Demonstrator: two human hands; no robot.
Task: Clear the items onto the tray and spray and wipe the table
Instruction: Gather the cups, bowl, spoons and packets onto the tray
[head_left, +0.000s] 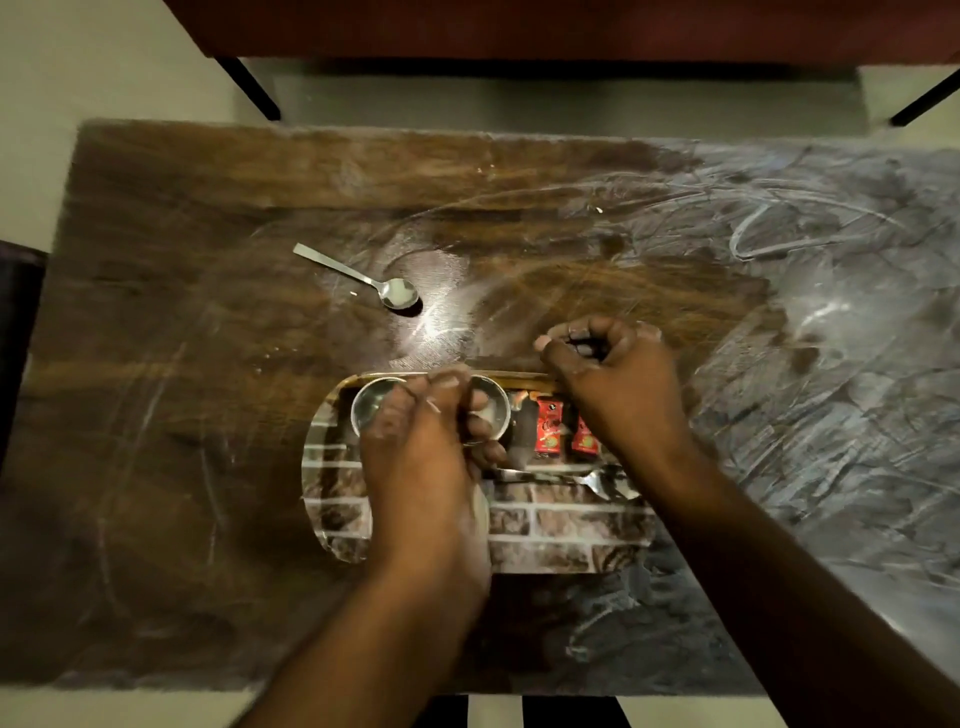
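Observation:
A brick-patterned tray lies at the near middle of the wooden table. On it stand two small steel bowls, two red sachets and a steel spoon. My left hand reaches over the tray, its fingers curled around the rims of the two bowls. My right hand hovers at the tray's far edge, fingers closed; a small dark thing seems pinched in them, too small to name. A second steel spoon lies alone on the table, left of centre.
The tabletop is smeared with white streaks, heaviest on the right half. A dark red bench seat with black legs stands beyond the far edge. Pale floor shows at the left.

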